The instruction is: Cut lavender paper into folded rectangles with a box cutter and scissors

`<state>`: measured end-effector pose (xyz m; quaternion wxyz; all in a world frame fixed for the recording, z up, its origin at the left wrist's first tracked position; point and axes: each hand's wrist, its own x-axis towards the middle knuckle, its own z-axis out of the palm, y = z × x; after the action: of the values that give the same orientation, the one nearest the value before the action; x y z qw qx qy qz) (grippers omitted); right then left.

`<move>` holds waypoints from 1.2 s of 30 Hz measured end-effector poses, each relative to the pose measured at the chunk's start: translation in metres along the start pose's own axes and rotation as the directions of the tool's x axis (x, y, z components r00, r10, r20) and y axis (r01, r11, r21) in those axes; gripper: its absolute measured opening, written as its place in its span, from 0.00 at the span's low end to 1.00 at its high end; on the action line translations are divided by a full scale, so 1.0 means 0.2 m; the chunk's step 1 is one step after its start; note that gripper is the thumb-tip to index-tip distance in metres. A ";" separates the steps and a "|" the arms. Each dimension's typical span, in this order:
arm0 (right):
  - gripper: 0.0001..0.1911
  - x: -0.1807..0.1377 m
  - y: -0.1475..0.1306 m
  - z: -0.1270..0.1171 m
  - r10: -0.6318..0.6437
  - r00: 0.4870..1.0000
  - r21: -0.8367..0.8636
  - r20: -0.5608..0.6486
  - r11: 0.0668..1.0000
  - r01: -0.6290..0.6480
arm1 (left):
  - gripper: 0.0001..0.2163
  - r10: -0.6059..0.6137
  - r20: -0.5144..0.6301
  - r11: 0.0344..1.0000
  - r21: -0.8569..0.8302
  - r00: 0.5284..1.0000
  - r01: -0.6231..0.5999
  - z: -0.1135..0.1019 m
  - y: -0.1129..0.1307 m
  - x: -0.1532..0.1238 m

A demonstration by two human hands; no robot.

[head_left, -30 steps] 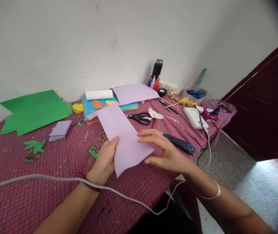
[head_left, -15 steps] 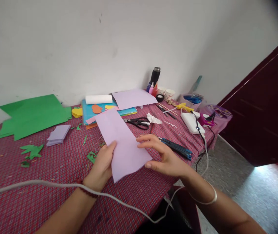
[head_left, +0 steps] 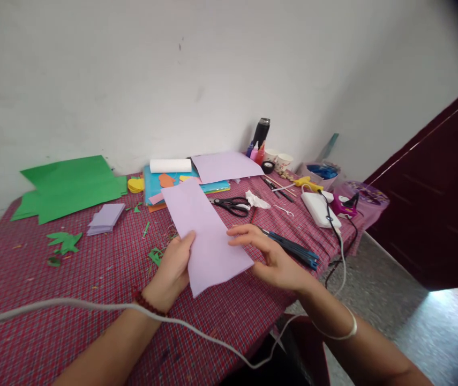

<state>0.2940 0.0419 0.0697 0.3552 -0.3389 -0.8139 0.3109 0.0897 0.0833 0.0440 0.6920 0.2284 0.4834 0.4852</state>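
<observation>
A lilac sheet of paper (head_left: 212, 246), longer than wide, slants above the table. My left hand (head_left: 174, 265) grips its left edge, thumb on top and the other fingers hidden beneath. At the right edge is my right hand (head_left: 271, 260), its fingers stretched out and apart over the sheet. Its thumb is by the sheet's near right corner; whether it touches the paper I cannot tell. Beyond the right hand lie black-handled scissors (head_left: 234, 206). Blue-and-black long tools (head_left: 295, 249) are beside that hand. A small stack of lilac paper pieces (head_left: 106, 219) rests to the left.
Green sheets (head_left: 72, 187) and green scraps (head_left: 66, 242) lie at left. Behind are another lilac sheet (head_left: 229, 166), a white roll (head_left: 170, 165) and a black flask (head_left: 261, 133). At right sit a power strip (head_left: 320, 210) and yellow glue gun (head_left: 308, 183). A white cable (head_left: 92, 306) crosses in front.
The view has shifted slightly, so the table appears moved to the right. My right thumb has moved from over the sheet's corner to beside it. The left hand keeps its grip.
</observation>
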 end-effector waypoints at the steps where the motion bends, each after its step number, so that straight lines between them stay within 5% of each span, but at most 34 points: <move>1: 0.21 0.00 0.00 0.00 0.001 1.000 0.009 0.011 1.000 -0.001 | 0.10 0.006 0.009 1.000 0.001 1.000 -0.006 0.00 0.00 0.00; 8: 0.27 0.00 0.01 0.00 -0.019 1.000 0.141 0.005 0.990 0.018 | 0.09 0.024 -0.020 1.000 0.001 0.999 -0.024 0.00 0.01 0.00; 36: 0.28 0.00 0.08 0.04 -0.003 0.999 0.132 -0.050 0.991 0.010 | 0.10 0.006 -0.045 1.000 -0.009 0.999 -0.006 -0.02 0.00 0.03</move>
<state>0.2922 0.0489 0.0533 0.3982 -0.3195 -0.7834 0.3545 0.0860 0.0886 0.0388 0.6805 0.2156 0.4961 0.4944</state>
